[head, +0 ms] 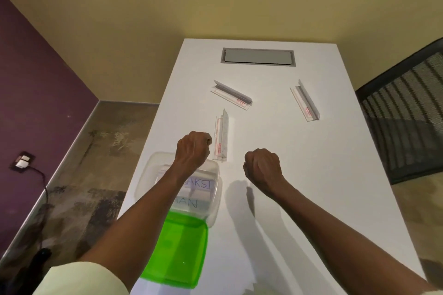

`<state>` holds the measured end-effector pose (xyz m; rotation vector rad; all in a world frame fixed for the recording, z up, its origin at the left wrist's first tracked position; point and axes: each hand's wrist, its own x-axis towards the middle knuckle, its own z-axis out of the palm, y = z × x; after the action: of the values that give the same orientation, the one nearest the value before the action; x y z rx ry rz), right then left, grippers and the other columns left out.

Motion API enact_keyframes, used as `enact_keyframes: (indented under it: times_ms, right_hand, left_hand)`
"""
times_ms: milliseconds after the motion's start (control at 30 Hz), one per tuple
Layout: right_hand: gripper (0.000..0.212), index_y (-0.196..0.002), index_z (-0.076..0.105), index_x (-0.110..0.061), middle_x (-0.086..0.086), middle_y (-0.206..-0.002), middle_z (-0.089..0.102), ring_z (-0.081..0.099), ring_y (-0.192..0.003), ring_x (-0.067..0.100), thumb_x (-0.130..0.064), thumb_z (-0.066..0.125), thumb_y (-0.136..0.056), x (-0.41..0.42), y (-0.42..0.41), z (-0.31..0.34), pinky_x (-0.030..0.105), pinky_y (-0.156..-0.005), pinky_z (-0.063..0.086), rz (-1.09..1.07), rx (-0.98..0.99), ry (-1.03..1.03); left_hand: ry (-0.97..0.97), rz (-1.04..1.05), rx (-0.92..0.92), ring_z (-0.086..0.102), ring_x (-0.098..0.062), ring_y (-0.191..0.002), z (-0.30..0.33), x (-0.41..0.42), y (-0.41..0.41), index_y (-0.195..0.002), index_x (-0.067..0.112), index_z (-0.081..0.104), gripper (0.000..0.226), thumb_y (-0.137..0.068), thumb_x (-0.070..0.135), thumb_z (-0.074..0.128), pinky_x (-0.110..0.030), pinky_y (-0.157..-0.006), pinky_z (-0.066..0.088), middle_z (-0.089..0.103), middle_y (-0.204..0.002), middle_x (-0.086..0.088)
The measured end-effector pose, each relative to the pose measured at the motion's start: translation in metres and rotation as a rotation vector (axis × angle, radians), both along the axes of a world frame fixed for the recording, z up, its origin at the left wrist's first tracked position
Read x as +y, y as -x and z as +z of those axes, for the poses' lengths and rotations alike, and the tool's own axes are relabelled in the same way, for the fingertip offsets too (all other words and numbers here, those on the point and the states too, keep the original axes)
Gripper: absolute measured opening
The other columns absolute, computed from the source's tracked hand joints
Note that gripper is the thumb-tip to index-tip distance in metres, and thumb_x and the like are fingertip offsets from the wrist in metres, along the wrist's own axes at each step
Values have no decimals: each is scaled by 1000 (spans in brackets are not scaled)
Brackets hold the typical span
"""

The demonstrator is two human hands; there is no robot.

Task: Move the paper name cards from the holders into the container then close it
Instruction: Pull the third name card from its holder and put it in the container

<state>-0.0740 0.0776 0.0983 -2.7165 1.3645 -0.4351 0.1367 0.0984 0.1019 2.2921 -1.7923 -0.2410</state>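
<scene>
A clear plastic container sits open near the table's left edge, with white paper name cards lying flat inside, hand-lettered in blue. Its translucent green lid lies flat just in front of it. Three clear acrylic holders lie farther out: one just beyond the container, one behind that, one off right.

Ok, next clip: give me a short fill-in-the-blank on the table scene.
1. The number of clear holders on the white table is ____.
2. The lid lying beside the container is coloured ____.
3. Both the left hand and the right hand are curled and hold ____.

Missing words: three; green; nothing
</scene>
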Motion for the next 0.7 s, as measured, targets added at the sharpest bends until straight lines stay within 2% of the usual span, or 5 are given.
enact_keyframes:
  times_ms: [167,400,533,633,700]
  right_hand:
    - [60,-58,24,-19,-2,-52,17,16,-46,19,9,74,-39,-15,32,-4,21,-50,1,-58,-6,15]
    - [43,-46,41,-12,3,-41,34,20,-39,19,5,76,-31,-32,48,-21,21,-45,12,-121,41,-16]
    - [37,-59,24,-16,2,-54,28,30,-56,25,1,56,-69,-48,41,-41,26,-49,15,-190,28,-258]
    - [13,-68,41,-12,5,-67,44,43,-65,29,-8,48,-78,-57,27,-53,31,-56,33,-226,-5,-427]
    - [13,-68,40,-12,6,-68,45,42,-64,28,-9,48,-78,-60,16,-57,29,-54,32,-216,-7,-473]
  left_hand:
    - [22,-3,82,29,-24,-59,4,-17,29,-57,15,35,24,-76,4,45,-27,-52,29,37,-56,-2]
    - [27,156,196,60,-25,-67,-11,-36,31,-70,13,67,19,-85,17,57,-25,-55,44,66,-67,0]
    - [-21,212,225,52,-21,-62,-22,-45,21,-61,19,60,24,-82,9,54,-30,-57,48,59,-63,2]
    - [-44,163,191,40,-16,-66,-27,-55,12,-66,28,43,28,-81,6,51,-31,-59,47,44,-67,8]
    - [-51,161,201,48,-19,-66,-29,-62,6,-67,30,47,29,-82,6,52,-36,-66,54,50,-69,7]
